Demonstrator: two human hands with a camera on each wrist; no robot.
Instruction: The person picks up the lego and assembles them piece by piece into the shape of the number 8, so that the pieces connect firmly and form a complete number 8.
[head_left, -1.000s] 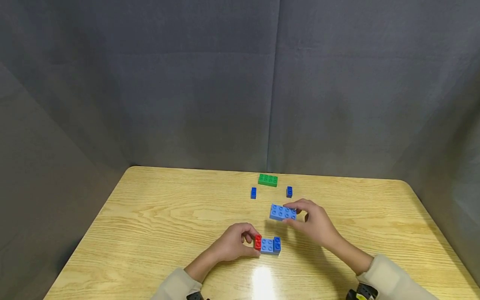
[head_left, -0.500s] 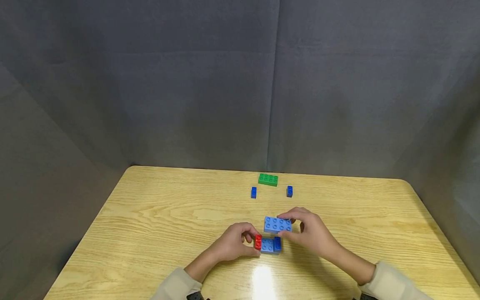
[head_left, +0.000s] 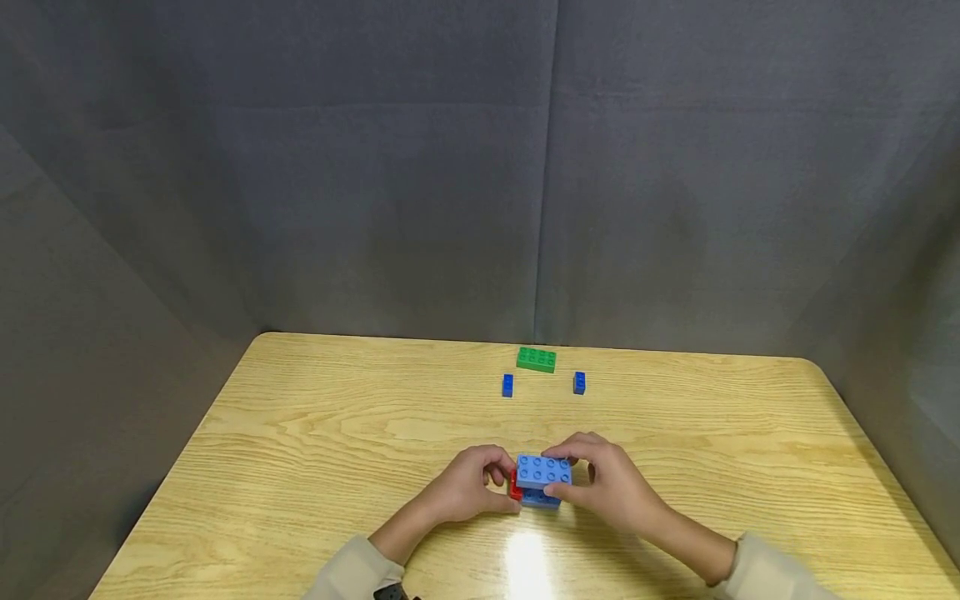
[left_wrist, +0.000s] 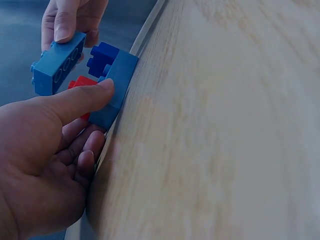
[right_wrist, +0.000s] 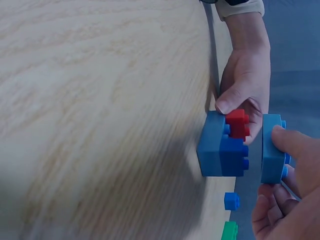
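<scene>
My left hand (head_left: 471,487) pinches the left end of a built piece on the table. That piece is a light blue base brick (right_wrist: 211,145) with a small red brick (right_wrist: 237,124) on one end and a small dark blue brick (right_wrist: 233,157) on the other; studs show between them. My right hand (head_left: 618,483) holds a second light blue brick (head_left: 543,472), studs up, between thumb and fingers. It hovers just above the built piece, with a gap visible in both wrist views. From the head view it hides the dark blue brick and part of the red one.
Toward the table's back edge lie a green brick (head_left: 536,359) and two small dark blue bricks, the left one (head_left: 507,385) and the right one (head_left: 579,382). Dark grey cloth (head_left: 405,208) stands behind the wooden table (head_left: 337,417) and along its sides.
My right hand has carried the light blue brick left and toward me, from behind the built piece to right above it. The left hand and the built piece stay in place.
</scene>
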